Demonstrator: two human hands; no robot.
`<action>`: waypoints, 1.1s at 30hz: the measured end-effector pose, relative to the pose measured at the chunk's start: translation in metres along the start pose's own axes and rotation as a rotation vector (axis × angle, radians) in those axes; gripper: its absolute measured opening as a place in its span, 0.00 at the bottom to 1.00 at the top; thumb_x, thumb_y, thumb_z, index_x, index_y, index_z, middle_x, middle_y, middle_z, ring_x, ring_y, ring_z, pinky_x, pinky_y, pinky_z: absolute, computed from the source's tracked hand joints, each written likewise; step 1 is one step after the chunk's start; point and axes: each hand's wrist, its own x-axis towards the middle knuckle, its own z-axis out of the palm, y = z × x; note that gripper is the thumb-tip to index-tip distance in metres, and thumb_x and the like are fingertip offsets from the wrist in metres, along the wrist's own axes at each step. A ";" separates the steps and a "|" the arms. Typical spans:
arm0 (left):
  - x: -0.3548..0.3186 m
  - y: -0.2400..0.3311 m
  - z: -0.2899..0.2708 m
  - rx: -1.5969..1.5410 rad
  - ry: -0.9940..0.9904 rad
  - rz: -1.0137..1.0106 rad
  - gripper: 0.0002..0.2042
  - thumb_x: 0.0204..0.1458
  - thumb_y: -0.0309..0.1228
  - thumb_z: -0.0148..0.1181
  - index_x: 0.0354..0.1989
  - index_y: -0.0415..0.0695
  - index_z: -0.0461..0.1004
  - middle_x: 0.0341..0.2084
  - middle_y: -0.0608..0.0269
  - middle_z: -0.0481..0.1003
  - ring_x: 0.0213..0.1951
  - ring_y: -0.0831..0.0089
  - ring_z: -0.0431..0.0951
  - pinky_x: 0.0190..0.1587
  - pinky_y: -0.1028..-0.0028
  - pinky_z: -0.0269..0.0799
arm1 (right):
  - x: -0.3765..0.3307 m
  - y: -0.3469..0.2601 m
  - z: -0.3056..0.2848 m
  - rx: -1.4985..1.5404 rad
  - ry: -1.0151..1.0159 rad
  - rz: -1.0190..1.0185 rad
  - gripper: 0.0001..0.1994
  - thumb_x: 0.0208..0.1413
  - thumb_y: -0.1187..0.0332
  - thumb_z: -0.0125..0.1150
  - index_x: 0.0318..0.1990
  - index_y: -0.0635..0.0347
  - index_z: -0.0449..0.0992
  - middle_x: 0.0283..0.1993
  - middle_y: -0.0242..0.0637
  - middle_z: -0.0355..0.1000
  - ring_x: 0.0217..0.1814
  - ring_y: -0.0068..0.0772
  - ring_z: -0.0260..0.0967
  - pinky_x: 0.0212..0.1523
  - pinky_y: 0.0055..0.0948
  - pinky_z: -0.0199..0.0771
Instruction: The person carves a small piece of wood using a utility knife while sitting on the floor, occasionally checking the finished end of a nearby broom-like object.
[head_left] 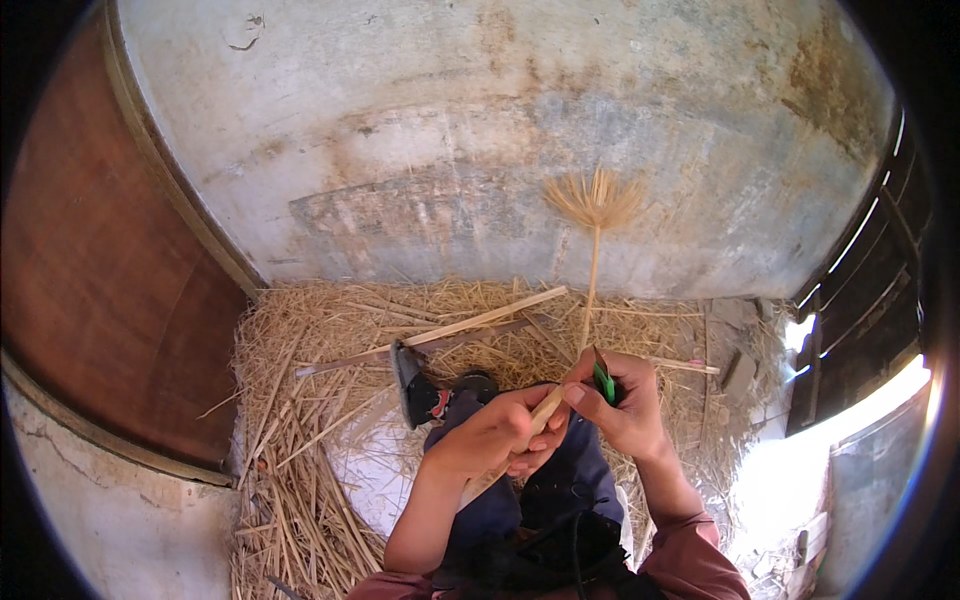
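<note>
My left hand (497,433) grips a thick pale bamboo stick (515,440) that runs diagonally down toward my lap. My right hand (625,400) holds a green-handled knife (603,381) against the stick's upper end and also pinches a thin straw stem (592,285). That stem rises upward and ends in a fanned, splayed tuft (597,199) in front of the wall. Both hands meet just above my dark trousers (540,480).
Loose straw (300,440) covers the floor. A long split bamboo strip (440,333) and a hatchet with a dark blade (405,375) lie on it. A stained plaster wall (500,140) stands ahead, a brown door (90,260) at left, dark shutters (870,290) at right.
</note>
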 end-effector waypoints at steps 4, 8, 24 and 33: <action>0.001 0.003 -0.010 0.308 0.095 0.040 0.44 0.55 0.80 0.49 0.51 0.43 0.68 0.29 0.72 0.66 0.22 0.87 0.61 0.23 0.82 0.59 | 0.003 0.004 0.002 -0.171 0.078 -0.004 0.05 0.64 0.72 0.69 0.37 0.64 0.83 0.27 0.26 0.75 0.28 0.13 0.64 0.31 0.22 0.64; -0.008 -0.008 -0.016 0.209 0.069 -0.100 0.46 0.52 0.83 0.42 0.48 0.44 0.67 0.27 0.73 0.63 0.21 0.88 0.58 0.21 0.82 0.56 | 0.005 0.012 -0.003 -0.278 0.101 -0.006 0.05 0.67 0.72 0.66 0.40 0.63 0.84 0.27 0.25 0.73 0.29 0.12 0.61 0.31 0.21 0.62; -0.017 -0.005 0.000 0.125 0.270 -0.082 0.40 0.62 0.76 0.47 0.49 0.43 0.70 0.28 0.70 0.64 0.24 0.85 0.58 0.27 0.81 0.54 | -0.004 0.047 -0.029 -0.309 -0.006 -0.071 0.23 0.80 0.52 0.47 0.54 0.67 0.77 0.40 0.36 0.79 0.35 0.32 0.74 0.42 0.34 0.75; -0.026 -0.010 0.028 0.410 0.483 0.065 0.27 0.61 0.42 0.75 0.61 0.39 0.73 0.32 0.73 0.68 0.33 0.86 0.64 0.35 0.82 0.59 | -0.019 0.011 -0.019 -0.550 -0.102 -0.287 0.19 0.68 0.52 0.67 0.48 0.62 0.79 0.31 0.39 0.74 0.29 0.44 0.76 0.32 0.38 0.74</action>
